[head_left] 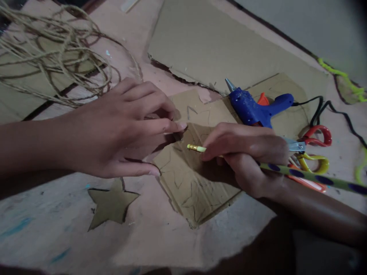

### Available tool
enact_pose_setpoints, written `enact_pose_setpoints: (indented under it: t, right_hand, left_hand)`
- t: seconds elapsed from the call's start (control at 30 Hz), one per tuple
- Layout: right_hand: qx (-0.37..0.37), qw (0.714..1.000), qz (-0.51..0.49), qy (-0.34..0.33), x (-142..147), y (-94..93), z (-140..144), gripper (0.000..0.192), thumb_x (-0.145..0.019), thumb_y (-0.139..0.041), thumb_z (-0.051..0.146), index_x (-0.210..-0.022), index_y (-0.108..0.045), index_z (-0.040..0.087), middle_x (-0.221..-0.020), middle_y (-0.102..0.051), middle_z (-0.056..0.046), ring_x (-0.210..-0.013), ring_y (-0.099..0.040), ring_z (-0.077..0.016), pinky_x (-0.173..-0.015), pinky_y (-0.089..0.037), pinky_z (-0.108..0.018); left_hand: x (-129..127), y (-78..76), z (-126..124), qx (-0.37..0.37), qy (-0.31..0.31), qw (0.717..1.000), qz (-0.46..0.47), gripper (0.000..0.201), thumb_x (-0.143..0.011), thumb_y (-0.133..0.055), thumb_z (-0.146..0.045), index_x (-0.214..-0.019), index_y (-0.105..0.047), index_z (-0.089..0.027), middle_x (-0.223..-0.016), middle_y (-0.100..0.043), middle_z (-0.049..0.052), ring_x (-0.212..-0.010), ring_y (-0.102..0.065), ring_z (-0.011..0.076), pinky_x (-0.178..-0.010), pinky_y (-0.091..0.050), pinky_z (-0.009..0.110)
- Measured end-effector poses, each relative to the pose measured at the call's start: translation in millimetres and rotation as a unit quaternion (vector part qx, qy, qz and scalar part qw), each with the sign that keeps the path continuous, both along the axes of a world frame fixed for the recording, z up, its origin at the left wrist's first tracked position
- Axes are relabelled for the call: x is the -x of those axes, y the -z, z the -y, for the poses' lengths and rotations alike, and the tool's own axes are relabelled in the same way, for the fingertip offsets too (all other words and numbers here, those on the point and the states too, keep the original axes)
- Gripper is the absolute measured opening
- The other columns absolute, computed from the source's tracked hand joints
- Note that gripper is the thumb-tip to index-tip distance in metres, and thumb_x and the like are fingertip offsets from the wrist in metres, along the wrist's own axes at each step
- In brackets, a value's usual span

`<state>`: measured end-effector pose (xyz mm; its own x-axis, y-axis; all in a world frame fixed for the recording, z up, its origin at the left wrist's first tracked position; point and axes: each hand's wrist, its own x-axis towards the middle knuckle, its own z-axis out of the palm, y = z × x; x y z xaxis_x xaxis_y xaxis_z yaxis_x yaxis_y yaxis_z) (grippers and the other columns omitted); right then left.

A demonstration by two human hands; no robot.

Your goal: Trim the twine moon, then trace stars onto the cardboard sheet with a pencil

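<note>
A piece of corrugated cardboard (189,183) lies flat near the middle of the table (57,236), faint star outlines drawn on it. The right hand (246,156) is closed around a green pencil with dark spots (301,173), its eraser end pointing left over the cardboard. The left hand (123,130) lies open and spread, fingertips pressing the cardboard's left edge, holding nothing. A cut-out cardboard star (111,204) rests near and to the left. Just beyond the right hand lie a blue glue gun (255,109) and scissors with red and yellow handles (314,147). A tangle of twine (48,53) sits far left; a larger cardboard sheet (218,46) lies farther back.
</note>
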<state>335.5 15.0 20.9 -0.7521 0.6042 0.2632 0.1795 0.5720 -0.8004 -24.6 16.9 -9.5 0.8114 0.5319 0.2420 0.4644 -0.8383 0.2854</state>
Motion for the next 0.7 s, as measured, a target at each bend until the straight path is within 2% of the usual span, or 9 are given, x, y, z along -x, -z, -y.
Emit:
enact_pose_setpoints:
  t: [0.1, 0.17, 0.23, 0.3, 0.47, 0.63, 0.7]
  right_hand:
    - [0.027, 0.999, -0.020, -0.007, -3.5, -6.1, 0.6, 0.035, -0.118, -0.060, 0.004, -0.112, -0.091, 0.020, -0.108, -0.090, -0.003, -0.082, -0.077, -0.0100, -0.072, -0.060, -0.025]
    - [0.063, 0.998, -0.031, 0.006, -4.9, -8.5, 0.4, 0.035, -0.112, -0.061, 0.000, -0.100, -0.087, 0.020, -0.096, -0.085, -0.001, -0.077, -0.075, -0.0106, -0.072, -0.060, -0.025]
    - [0.080, 0.996, -0.026, -0.012, -5.2, -9.0, -0.2, 0.035, -0.107, -0.060, -0.001, -0.089, -0.080, 0.021, -0.085, -0.080, 0.001, -0.073, -0.074, -0.0116, -0.070, -0.058, -0.025]
    - [0.076, 0.997, -0.012, -0.028, -5.2, -8.2, -0.7, 0.035, -0.107, -0.058, 0.000, -0.087, -0.076, 0.023, -0.083, -0.080, 0.001, -0.072, -0.074, -0.0123, -0.068, -0.057, -0.026]
    - [0.046, 0.999, -0.022, -0.011, -5.7, -4.7, -0.8, 0.034, -0.107, -0.056, 0.002, -0.088, -0.073, 0.024, -0.082, -0.080, 0.002, -0.069, -0.073, -0.0112, -0.068, -0.055, -0.024]
    - [0.018, 0.997, 0.006, -0.070, -6.3, -5.2, -4.6, 0.032, -0.118, -0.057, 0.007, -0.100, -0.076, 0.025, -0.094, -0.082, -0.001, -0.077, -0.076, -0.0134, -0.067, -0.057, -0.025]
    - [0.007, 0.996, 0.016, -0.087, -6.9, -5.4, -6.5, 0.033, -0.121, -0.056, 0.009, -0.099, -0.074, 0.025, -0.095, -0.082, -0.002, -0.076, -0.076, -0.0130, -0.066, -0.058, -0.025]
  left_hand:
    - [0.4, -0.7, 0.3, 0.007, -0.003, 1.000, -0.006, 0.079, -0.129, -0.044, -0.091, -0.186, -0.061, -0.039, -0.168, -0.073, 0.011, -0.156, -0.071, 0.0469, -0.146, -0.052, 0.074]
    - [1.0, -1.3, 0.5, 0.004, -0.004, 1.000, -0.011, 0.079, -0.129, -0.043, -0.091, -0.185, -0.060, -0.038, -0.169, -0.072, 0.012, -0.156, -0.070, 0.0467, -0.145, -0.052, 0.074]
    - [1.5, -1.8, 0.3, 0.002, -0.002, 1.000, -0.013, 0.077, -0.129, -0.044, -0.091, -0.183, -0.061, -0.037, -0.169, -0.072, 0.012, -0.155, -0.071, 0.0459, -0.146, -0.052, 0.073]
    - [1.6, -2.0, -0.2, 0.003, 0.002, 1.000, -0.011, 0.076, -0.129, -0.045, -0.091, -0.181, -0.061, -0.038, -0.168, -0.072, 0.011, -0.155, -0.071, 0.0456, -0.146, -0.052, 0.071]
    - [0.9, -0.4, -0.4, 0.002, 0.002, 1.000, -0.012, 0.076, -0.130, -0.043, -0.091, -0.182, -0.059, -0.038, -0.168, -0.072, 0.013, -0.156, -0.070, 0.0464, -0.143, -0.051, 0.071]
    - [1.6, 1.6, 1.3, 0.003, 0.000, 1.000, -0.002, 0.077, -0.128, -0.046, -0.090, -0.183, -0.061, -0.038, -0.167, -0.072, 0.012, -0.154, -0.070, 0.0465, -0.147, -0.049, 0.072]
    - [1.8, 1.6, 1.3, 0.004, -0.004, 1.000, 0.000, 0.078, -0.127, -0.048, -0.091, -0.183, -0.062, -0.039, -0.168, -0.072, 0.012, -0.154, -0.070, 0.0471, -0.148, -0.048, 0.073]
